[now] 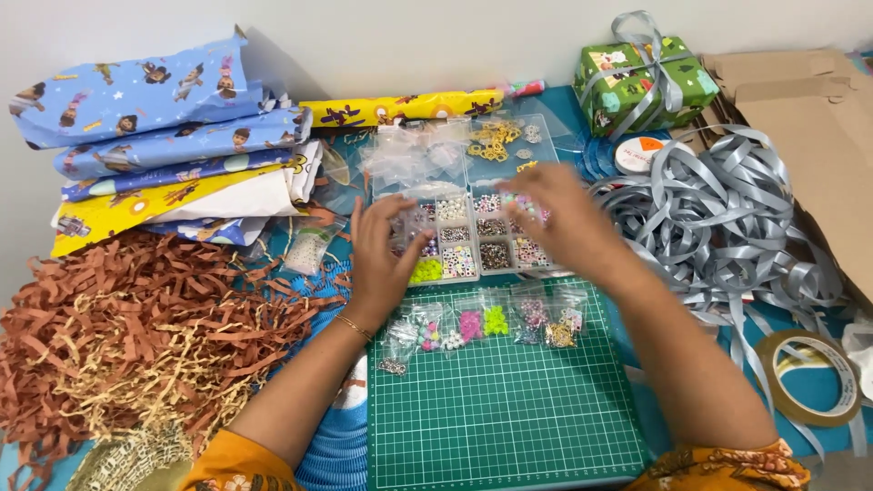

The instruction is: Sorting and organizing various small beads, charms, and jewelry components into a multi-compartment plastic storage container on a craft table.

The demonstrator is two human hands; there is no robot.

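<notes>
A blue-covered table (564,105) against a plain pale wall carries a spread of craft supplies, seen from above. Near the middle sits a clear compartmented bead box (473,238), its cells filled with mixed beads, at twelve o'clock from the green cutting mat (500,409).

The left hand (382,255) rests at the box's nine o'clock edge, fingers spread and loosely curled against it. The right hand (555,218) hovers over the box's three o'clock side; it is blurred, fingers partly bent, and whether it pinches any bead cannot be told.

Along the mat's twelve o'clock edge lies a row of small bead bags (482,323), pink, green and mixed. Beyond the box, empty clear bags (414,155) and yellow rings (494,139) lie scattered.

At three o'clock a heap of grey ribbon (718,218) sprawls, with a tape roll (814,377) at four o'clock and a wrapped green gift box (641,82) at one o'clock. At ten o'clock lie folded gift wrap sheets (164,127); at eight o'clock, brown shredded paper (136,336).
</notes>
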